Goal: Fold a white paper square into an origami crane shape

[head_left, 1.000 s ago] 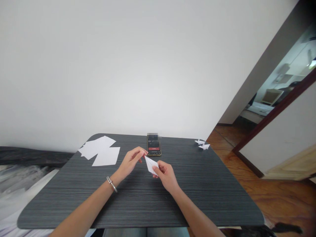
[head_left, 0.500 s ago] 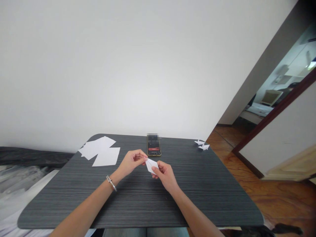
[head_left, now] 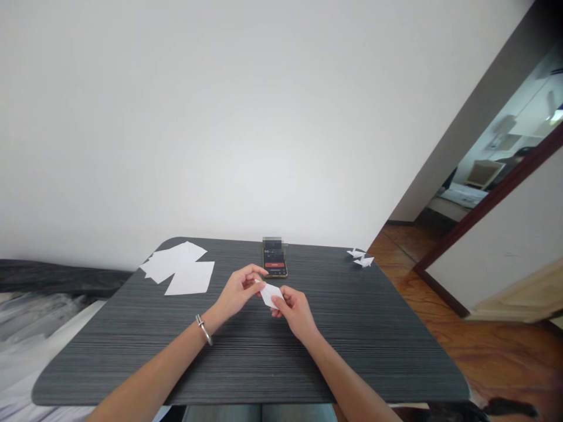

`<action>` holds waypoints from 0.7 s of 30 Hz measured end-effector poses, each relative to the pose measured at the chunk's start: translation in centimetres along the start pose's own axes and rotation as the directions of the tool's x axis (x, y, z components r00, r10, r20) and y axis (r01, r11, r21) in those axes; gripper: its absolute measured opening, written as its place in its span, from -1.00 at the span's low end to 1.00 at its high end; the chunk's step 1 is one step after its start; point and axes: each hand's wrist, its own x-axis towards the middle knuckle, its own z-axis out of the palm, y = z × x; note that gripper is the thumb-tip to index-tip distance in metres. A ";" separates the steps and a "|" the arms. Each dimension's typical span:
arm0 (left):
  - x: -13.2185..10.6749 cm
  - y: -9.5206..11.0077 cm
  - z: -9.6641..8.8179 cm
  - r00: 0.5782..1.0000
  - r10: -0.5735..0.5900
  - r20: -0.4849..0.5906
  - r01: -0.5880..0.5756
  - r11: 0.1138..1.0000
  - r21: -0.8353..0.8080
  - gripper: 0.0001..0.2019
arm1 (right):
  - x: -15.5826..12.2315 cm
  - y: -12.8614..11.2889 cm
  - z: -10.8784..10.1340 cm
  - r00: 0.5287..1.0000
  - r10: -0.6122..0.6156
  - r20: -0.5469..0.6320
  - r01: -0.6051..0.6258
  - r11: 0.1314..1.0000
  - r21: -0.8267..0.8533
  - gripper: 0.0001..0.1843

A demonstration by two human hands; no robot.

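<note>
Both my hands meet over the middle of the dark striped table (head_left: 352,351), holding a small folded piece of white paper (head_left: 270,292) just above it. My left hand (head_left: 240,290), with a metal bracelet on the wrist, pinches the paper's left tip with its fingers curled. My right hand (head_left: 295,309) grips the paper's lower right side between thumb and fingers.
A phone (head_left: 275,260) with a lit screen lies beyond my hands near the far edge. Several loose white sheets (head_left: 180,269) lie at the far left. Two small folded paper figures (head_left: 360,257) sit at the far right corner. A doorway opens on the right.
My left hand has shifted right and closed in on the paper, which now shows shorter and more compact between my hands. My right hand has barely moved.
</note>
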 end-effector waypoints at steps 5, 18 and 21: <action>0.1 0.1 -0.5 0.999 0.022 -0.043 -0.021 0.999 0.029 -0.77 | 0.1 -0.1 0.0 1.000 -0.014 -0.010 0.014 1.000 0.028 -0.72; -0.2 -0.4 -0.3 0.998 -0.038 -0.044 0.041 0.998 0.052 -0.81 | 0.4 0.0 -0.4 0.992 0.032 -0.123 -0.026 0.999 0.044 -0.73; -0.2 -0.3 -0.3 0.999 -0.051 -0.019 0.051 0.998 0.048 -0.80 | 0.4 -0.1 -0.6 0.987 0.026 -0.157 -0.020 0.999 0.042 -0.73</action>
